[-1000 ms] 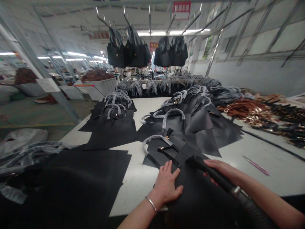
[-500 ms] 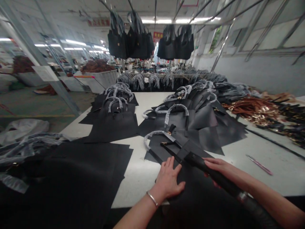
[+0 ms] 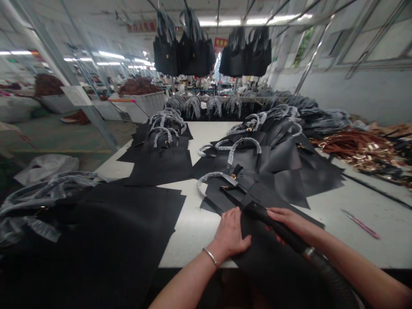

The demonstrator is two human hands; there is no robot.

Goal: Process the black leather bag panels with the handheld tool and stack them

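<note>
At far left, a white sack (image 3: 46, 168) sits on the floor beyond the table's slanting left edge. Beside it, a stack of black panels (image 3: 135, 210) with plastic-wrapped handles (image 3: 64, 184) covers the near left corner and hangs past the front edge. Farther back, a second black stack (image 3: 161, 167) lies along the left edge. From the front edge, a lane of white tabletop (image 3: 183, 225) runs between the near stack and the left hand (image 3: 230, 234), narrows beside the second stack, and widens again toward the far end.

The left hand rests palm down with the thumb spread, on the left margin of a black piece (image 3: 267, 257); it shows no clenching. Just ahead of its fingertips lies a slim strap with a gold buckle (image 3: 228, 188), and a wrapped loop handle (image 3: 210, 175) arches beyond. The black piece lies under both hands and drops over the front edge. The right hand (image 3: 288, 223) is wrapped around a black tool (image 3: 298, 243), whose head sits just beside the left fingertips, above the piece; a ribbed hose (image 3: 334, 274) trails toward the front.

Right of that forearm, white tabletop spreads around a pink pen-like item (image 3: 360, 224), with brown straps (image 3: 357, 146) heaped behind.
</note>
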